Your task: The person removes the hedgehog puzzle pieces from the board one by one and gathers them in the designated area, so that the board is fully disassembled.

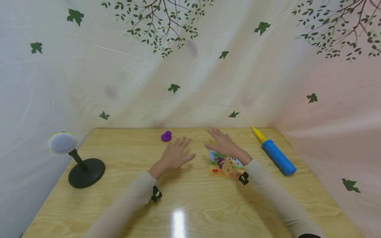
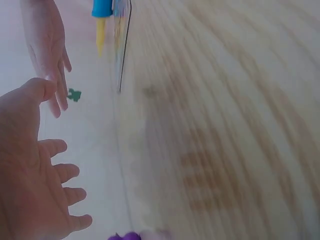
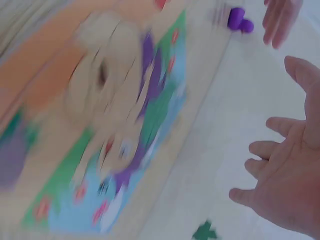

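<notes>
The left hand (image 1: 173, 156) hovers over the worktop (image 1: 193, 205), its grip empty and fingers spread; the purple duck (image 1: 166, 136) sits near, just past its fingertips and slightly to the left. The right hand (image 1: 224, 145) also hovers with an empty grip, fingers extended toward the far edge. The card (image 1: 218, 167) lies below it, apart from the palm and partly hidden by hand and wrist. Right of that hand rests the pump (image 1: 279, 157), yellow nozzle pointing away.

Tabletop (image 1: 208, 211): bright, white glare at near side, soft shadows under sleeves (image 1: 275, 195)
Picture card (image 3: 120, 90): blurred, right wrist view
</notes>
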`<action>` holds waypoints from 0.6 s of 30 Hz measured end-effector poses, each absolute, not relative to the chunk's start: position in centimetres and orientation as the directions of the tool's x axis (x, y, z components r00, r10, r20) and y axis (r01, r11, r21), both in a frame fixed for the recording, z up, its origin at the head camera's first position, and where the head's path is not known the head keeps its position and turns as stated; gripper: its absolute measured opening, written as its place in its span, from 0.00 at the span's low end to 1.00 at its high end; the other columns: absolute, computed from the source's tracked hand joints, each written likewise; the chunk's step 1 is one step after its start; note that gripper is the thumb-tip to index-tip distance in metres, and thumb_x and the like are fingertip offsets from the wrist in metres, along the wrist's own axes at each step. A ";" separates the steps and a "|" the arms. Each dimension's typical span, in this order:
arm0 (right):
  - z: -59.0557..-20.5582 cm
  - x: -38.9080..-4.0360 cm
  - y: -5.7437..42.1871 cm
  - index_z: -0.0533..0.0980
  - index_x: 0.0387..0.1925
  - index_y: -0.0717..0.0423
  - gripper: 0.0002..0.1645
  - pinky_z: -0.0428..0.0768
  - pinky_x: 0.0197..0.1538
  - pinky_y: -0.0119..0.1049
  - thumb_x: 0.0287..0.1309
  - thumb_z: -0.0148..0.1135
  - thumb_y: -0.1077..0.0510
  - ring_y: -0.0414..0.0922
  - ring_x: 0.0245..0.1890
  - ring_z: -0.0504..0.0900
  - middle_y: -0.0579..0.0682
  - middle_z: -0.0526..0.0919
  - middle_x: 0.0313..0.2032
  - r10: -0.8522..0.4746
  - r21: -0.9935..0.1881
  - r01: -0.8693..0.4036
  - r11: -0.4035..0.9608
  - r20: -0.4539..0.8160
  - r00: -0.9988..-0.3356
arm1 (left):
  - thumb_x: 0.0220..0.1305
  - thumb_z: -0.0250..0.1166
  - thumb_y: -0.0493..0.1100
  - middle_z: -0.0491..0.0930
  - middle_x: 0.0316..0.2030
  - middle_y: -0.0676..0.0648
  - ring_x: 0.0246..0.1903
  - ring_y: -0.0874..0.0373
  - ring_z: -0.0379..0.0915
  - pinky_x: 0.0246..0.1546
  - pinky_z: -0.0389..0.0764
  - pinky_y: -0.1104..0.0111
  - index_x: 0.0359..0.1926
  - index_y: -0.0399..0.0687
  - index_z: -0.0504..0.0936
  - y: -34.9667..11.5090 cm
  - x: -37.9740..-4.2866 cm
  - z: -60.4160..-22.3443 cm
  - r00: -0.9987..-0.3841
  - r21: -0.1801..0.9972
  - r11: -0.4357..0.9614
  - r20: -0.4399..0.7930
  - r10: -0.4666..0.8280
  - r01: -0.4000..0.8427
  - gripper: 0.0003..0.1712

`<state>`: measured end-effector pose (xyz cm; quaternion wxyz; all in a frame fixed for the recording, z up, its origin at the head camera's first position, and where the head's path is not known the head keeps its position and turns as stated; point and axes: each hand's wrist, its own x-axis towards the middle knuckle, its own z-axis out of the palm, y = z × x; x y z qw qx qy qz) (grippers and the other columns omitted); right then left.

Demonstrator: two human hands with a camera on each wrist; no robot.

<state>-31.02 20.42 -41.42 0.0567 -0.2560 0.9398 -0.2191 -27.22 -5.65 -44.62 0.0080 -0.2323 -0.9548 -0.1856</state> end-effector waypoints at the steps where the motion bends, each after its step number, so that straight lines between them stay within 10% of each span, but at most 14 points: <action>1: -41.3 -31.0 21.2 0.48 0.81 0.55 0.49 0.39 0.75 0.76 0.72 0.54 0.37 0.64 0.81 0.39 0.63 0.43 0.81 -0.509 -0.453 -0.454 0.767 0.001 -0.861 | 0.74 0.51 0.66 0.53 0.79 0.38 0.78 0.33 0.47 0.75 0.53 0.34 0.80 0.51 0.55 -5.2 -27.2 -44.7 -0.885 0.356 0.814 0.097 0.456 0.459 0.44; 18: -42.1 -29.6 31.6 0.48 0.81 0.57 0.56 0.61 0.71 0.74 0.63 0.70 0.48 0.71 0.77 0.50 0.66 0.49 0.79 -0.522 -0.575 -0.318 0.754 -0.230 -0.821 | 0.69 0.64 0.59 0.56 0.78 0.39 0.78 0.44 0.53 0.79 0.56 0.52 0.80 0.44 0.54 1.6 -26.6 -46.0 -0.732 0.653 0.559 -0.011 0.681 0.510 0.48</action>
